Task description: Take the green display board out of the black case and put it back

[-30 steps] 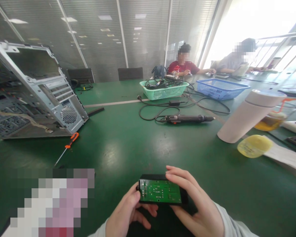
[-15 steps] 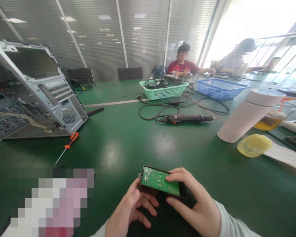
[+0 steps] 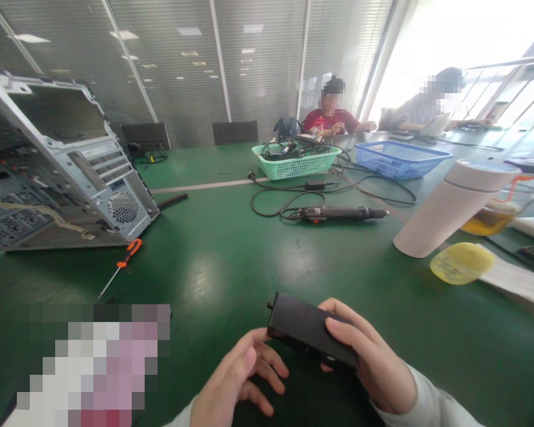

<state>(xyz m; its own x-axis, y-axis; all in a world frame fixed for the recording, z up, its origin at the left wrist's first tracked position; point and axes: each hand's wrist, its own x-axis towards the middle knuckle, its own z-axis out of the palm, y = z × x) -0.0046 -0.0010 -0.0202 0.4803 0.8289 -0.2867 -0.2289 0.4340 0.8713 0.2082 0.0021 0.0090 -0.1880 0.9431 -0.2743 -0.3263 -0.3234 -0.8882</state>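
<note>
A small black plastic case [image 3: 309, 329] is gripped by my right hand [image 3: 374, 362] at its right end, above the near part of the table. Its plain black side is turned up, so the green circuit board inside is hidden. A small lug sticks out at the case's left end. My left hand [image 3: 244, 379] is just left of the case, fingers apart and curved, with a fingertip close to or touching its left end; I cannot tell which.
An opened computer case [image 3: 111, 160] stands at left, an orange-handled screwdriver [image 3: 123, 261] by it. Farther back lie a corded electric screwdriver [image 3: 338, 214], a green basket [image 3: 293, 168] of cables and a blue basket [image 3: 396, 163]. A pale tumbler [image 3: 449, 207] stands at right. Two people sit beyond.
The black case has been turned over in my right hand, so its closed side now faces up instead of the green circuit board. My left hand has stayed nearly in place.
</note>
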